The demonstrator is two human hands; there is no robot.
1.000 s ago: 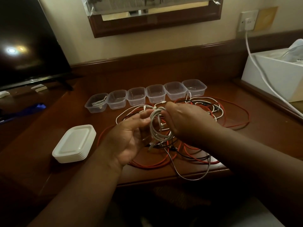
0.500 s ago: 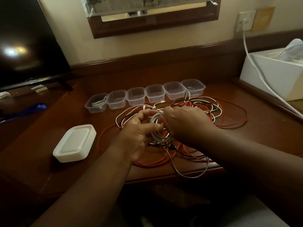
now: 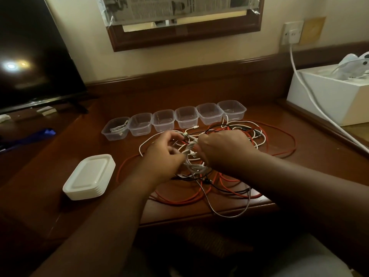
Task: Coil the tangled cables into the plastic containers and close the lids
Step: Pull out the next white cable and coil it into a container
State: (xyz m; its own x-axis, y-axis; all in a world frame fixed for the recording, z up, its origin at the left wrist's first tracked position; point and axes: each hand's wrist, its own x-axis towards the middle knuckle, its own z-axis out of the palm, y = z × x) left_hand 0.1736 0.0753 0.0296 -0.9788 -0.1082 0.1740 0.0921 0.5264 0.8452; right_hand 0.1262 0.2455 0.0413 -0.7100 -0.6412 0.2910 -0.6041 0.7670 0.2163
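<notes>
Both hands meet over the cable tangle on the desk. The left hand and right hand each curl fingers round a white coil. Six tubs line up behind; the leftmost holds a cable. Lids are stacked left.

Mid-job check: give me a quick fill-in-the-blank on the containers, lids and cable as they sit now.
1. The row of clear containers counts ____ tubs.
2. Only the ____most tub already holds a coiled cable.
3. The stack of lids lies to the ____ of the cable tangle.
4. The left hand and right hand hold a bundle of ____ cable.

Missing words: six; left; left; white
</notes>
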